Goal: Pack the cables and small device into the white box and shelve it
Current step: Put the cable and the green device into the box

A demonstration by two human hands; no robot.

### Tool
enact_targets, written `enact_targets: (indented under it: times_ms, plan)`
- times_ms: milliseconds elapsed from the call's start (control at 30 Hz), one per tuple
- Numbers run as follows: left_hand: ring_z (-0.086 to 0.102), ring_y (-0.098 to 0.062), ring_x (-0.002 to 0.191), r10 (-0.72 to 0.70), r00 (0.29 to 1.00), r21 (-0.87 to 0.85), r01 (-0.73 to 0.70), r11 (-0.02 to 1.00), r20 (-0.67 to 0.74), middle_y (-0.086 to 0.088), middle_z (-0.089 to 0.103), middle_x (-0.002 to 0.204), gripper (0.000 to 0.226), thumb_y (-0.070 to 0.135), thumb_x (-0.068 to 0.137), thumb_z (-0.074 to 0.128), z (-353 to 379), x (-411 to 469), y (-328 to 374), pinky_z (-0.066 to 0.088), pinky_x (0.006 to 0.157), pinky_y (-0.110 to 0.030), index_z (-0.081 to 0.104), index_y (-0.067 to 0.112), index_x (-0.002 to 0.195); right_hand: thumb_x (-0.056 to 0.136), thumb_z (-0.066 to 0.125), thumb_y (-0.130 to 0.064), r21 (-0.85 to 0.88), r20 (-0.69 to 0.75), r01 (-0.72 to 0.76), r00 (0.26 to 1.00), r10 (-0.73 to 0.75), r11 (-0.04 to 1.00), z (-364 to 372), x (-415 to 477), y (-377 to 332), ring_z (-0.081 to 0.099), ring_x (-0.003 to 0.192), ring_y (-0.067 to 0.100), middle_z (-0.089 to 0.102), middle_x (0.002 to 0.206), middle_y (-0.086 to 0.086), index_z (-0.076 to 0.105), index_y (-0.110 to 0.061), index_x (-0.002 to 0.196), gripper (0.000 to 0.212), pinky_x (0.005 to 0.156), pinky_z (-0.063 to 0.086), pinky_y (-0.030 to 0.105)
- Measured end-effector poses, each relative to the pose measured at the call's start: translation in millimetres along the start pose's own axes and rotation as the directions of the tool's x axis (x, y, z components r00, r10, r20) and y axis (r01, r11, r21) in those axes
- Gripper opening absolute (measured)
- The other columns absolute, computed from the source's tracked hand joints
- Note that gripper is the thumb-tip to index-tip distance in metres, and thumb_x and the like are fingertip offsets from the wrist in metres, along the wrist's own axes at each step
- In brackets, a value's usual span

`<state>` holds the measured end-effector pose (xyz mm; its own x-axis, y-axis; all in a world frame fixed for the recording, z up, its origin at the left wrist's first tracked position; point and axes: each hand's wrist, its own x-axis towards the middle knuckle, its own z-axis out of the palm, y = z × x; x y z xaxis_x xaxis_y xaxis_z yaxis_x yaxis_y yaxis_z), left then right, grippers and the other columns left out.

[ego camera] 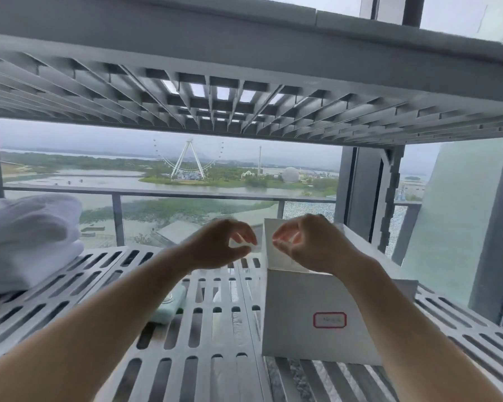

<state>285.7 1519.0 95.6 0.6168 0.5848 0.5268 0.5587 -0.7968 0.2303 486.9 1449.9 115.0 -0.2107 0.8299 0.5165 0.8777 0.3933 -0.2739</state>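
Observation:
The white box (296,323), with a red-bordered label (329,320) on its front, stands upright on the slatted grey shelf (186,369), right of centre. My right hand (308,245) hovers over the box's top edge with fingers and thumb loosely curled, and nothing shows between them. My left hand (224,246) is just left of the box, apart from it, curled the same way and holding nothing. No cables or small device are in sight; the inside of the box is hidden.
Folded white towels (26,236) lie at the shelf's left end. A pale green item (169,307) shows through the slats below. Another slatted shelf (244,108) hangs close overhead. A shelf post (389,195) stands behind the box, with a window beyond.

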Motion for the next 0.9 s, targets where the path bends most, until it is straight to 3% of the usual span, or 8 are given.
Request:
enact_targets:
  times_ms: [67, 200, 333, 433, 600, 767, 833, 900]
  plan:
    - [0.061, -0.005, 0.092, -0.047, 0.999, 0.045, 0.046, 0.998, 0.009, 0.006, 0.066, 0.103, 0.015, 0.018, 0.085, 0.063, -12, -19, -20, 0.042, 0.071, -0.008, 0.064, 0.023, 0.098, 0.082, 0.065, -0.033, 0.018, -0.028, 0.047, 0.999, -0.046, 0.999, 11, 11, -19, 0.057, 0.068, -0.006, 0.071, 0.088, -0.011, 0.071, -0.025, 0.09, 0.013, 0.068, 0.046, 0.019]
    - [0.06, -0.003, 0.091, -0.13, 0.991, 0.103, 0.126, 0.987, 0.042, 0.007, 0.067, 0.103, 0.016, 0.019, 0.083, 0.064, -35, -57, -53, 0.048, 0.078, -0.019, 0.064, 0.026, 0.098, 0.082, 0.065, -0.029, 0.043, -0.048, 0.116, 0.992, -0.114, 0.992, 36, 32, -54, 0.063, 0.073, 0.001, 0.072, 0.091, -0.008, 0.07, -0.022, 0.093, 0.014, 0.077, 0.05, 0.023]
    - [0.061, -0.003, 0.086, -0.185, 0.981, 0.152, 0.176, 0.973, 0.052, 0.009, 0.067, 0.1, 0.016, 0.023, 0.083, 0.064, -46, -88, -75, 0.047, 0.07, -0.015, 0.064, 0.029, 0.097, 0.082, 0.066, -0.026, 0.076, -0.015, 0.168, 0.986, -0.167, 0.983, 67, 44, -83, 0.061, 0.068, -0.002, 0.073, 0.092, -0.006, 0.07, -0.021, 0.092, 0.012, 0.068, 0.049, 0.017]
    - [0.06, -0.009, 0.087, -0.228, 0.972, 0.209, 0.211, 0.955, 0.062, 0.009, 0.067, 0.097, 0.015, 0.026, 0.083, 0.063, -46, -109, -90, 0.049, 0.076, -0.024, 0.064, 0.03, 0.097, 0.083, 0.064, -0.028, 0.068, 0.067, 0.171, 0.982, -0.176, 0.983, 103, 46, -97, 0.064, 0.074, 0.004, 0.072, 0.095, -0.004, 0.069, -0.021, 0.095, 0.015, 0.077, 0.054, 0.029]
    - [0.055, -0.01, 0.101, -0.318, 0.943, 0.309, 0.274, 0.911, 0.1, 0.009, 0.062, 0.114, 0.022, 0.033, 0.085, 0.058, -25, -145, -110, 0.044, 0.087, -0.025, 0.058, 0.032, 0.107, 0.081, 0.064, -0.042, 0.092, 0.196, 0.095, 0.974, -0.112, 0.991, 171, 34, -101, 0.057, 0.105, 0.016, 0.062, 0.119, 0.001, 0.06, -0.018, 0.115, 0.041, 0.093, 0.047, 0.034]
    - [0.047, -0.014, 0.118, -0.39, 0.892, 0.219, 0.343, 0.913, 0.228, 0.001, 0.049, 0.135, 0.045, 0.035, 0.087, 0.052, -7, -149, -116, 0.036, 0.095, -0.025, 0.042, 0.026, 0.131, 0.07, 0.069, -0.053, 0.134, 0.375, 0.027, 0.924, -0.076, 0.991, 200, 28, -87, 0.044, 0.116, 0.017, 0.047, 0.123, -0.001, 0.047, -0.02, 0.125, 0.068, 0.102, 0.036, 0.034]
    - [0.044, -0.016, 0.122, -0.394, 0.866, 0.214, 0.341, 0.916, 0.308, 0.0, 0.046, 0.137, 0.061, 0.037, 0.081, 0.056, -3, -144, -115, 0.035, 0.1, -0.028, 0.035, 0.025, 0.136, 0.068, 0.072, -0.052, 0.152, 0.414, -0.005, 0.908, -0.059, 0.988, 201, 26, -81, 0.046, 0.116, 0.017, 0.05, 0.123, -0.001, 0.048, -0.022, 0.125, 0.068, 0.099, 0.038, 0.032]
    - [0.048, -0.017, 0.117, -0.365, 0.874, 0.235, 0.3, 0.925, 0.321, 0.0, 0.05, 0.131, 0.066, 0.037, 0.077, 0.061, 2, -140, -113, 0.04, 0.1, -0.033, 0.035, 0.025, 0.135, 0.067, 0.074, -0.049, 0.18, 0.385, -0.015, 0.921, -0.056, 0.984, 202, 24, -78, 0.054, 0.103, 0.016, 0.059, 0.111, -0.001, 0.055, -0.024, 0.114, 0.057, 0.084, 0.043, 0.027]
